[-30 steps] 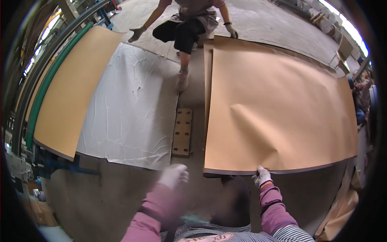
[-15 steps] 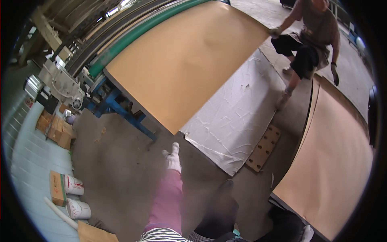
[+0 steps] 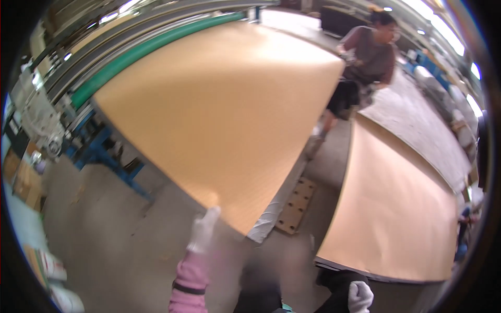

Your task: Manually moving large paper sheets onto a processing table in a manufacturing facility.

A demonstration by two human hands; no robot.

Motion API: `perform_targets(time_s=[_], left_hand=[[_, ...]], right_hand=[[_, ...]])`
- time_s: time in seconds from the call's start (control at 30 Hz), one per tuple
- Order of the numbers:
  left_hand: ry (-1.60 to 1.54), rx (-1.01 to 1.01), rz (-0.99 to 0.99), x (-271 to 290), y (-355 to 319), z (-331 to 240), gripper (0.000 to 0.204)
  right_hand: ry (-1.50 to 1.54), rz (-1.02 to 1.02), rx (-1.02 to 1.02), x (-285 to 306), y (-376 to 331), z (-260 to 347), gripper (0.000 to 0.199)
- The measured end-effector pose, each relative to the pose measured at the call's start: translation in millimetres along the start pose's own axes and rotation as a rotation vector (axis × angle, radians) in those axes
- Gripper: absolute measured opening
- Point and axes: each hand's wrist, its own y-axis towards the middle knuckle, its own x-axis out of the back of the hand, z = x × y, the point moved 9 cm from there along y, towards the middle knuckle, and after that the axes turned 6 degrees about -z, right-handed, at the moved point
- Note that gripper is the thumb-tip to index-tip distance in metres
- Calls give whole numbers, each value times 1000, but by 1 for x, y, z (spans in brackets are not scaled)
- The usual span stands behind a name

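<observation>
My left hand [image 3: 205, 229], in a white glove below a pink sleeve, pinches the near edge of a large tan sheet [image 3: 219, 125]. Its thumb side lies on top, and the sheet dips slightly there; the fingers beneath are hidden. From a green roller [image 3: 156, 52] at the far left the sheet stretches toward me. At the far right corner a co-worker [image 3: 368, 57] is at the sheet's edge. My right hand [image 3: 360, 297], also white-gloved, hangs low by my leg in a loose fist. Nothing shows in it, and it is apart from the sheet.
A stack of tan sheets [image 3: 391, 208] lies to the right, close to my leg. A crumpled white sheet [image 3: 266, 221] and a board with holes [image 3: 296, 206] show beneath the held sheet's right side. A blue machine frame [image 3: 102, 148] stands left, with cartons [image 3: 26, 182] and white buckets [image 3: 52, 266] beyond.
My left hand has gone from open in the air to gripping the sheet's edge. The sheet has come nearer, covering most of the white sheet. My right hand shows more fully; the view has shifted.
</observation>
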Motion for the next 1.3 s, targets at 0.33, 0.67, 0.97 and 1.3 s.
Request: perform_targets(time_s=[0.33,0.67,0.97,1.3], left_hand=[[-96,-118,180,-143,-226,-123,30],[-182,-107,454,-183,-296,-87,26],[251,33,558,-222,-369,-3,30],[-64,209,669,-211,-336,12,46]], right_hand=[[282,-111,-191,26,-30,-75,10],[353,-189,-113,32,-69,-98,21],[572,-425,401,74,-48,29,38],[1130,113,-699,94,-13,-20,40]])
